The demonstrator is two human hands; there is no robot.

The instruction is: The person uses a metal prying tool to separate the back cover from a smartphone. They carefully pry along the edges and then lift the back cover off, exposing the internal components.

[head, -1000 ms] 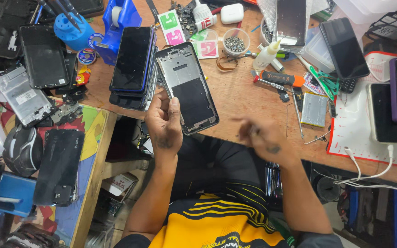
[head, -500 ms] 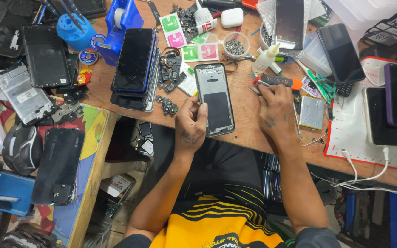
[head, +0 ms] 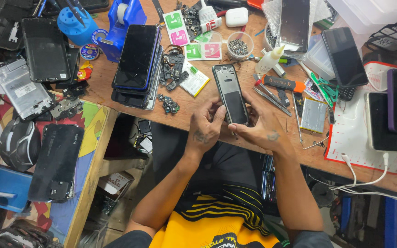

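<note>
An opened phone frame (head: 230,93) with a dark panel inside lies lengthwise above the near edge of the wooden workbench (head: 194,108). My left hand (head: 206,127) grips its lower left side, thumb up along the edge. My right hand (head: 261,126) holds the lower right side, fingers curled at the bottom end. Both hands meet at the phone's near end.
A stack of dark phones (head: 136,64) lies to the left. Tweezers and a black-and-orange tool (head: 276,85) sit right of the frame, and a small cup of screws (head: 240,46) behind. More phones (head: 345,57) and a white charging cable (head: 359,177) are at right. Small loose parts (head: 168,104) lie nearby.
The phone frame has shifted slightly and both hands have closed in on its near end. My right hand came down from the tools at the right onto the frame.
</note>
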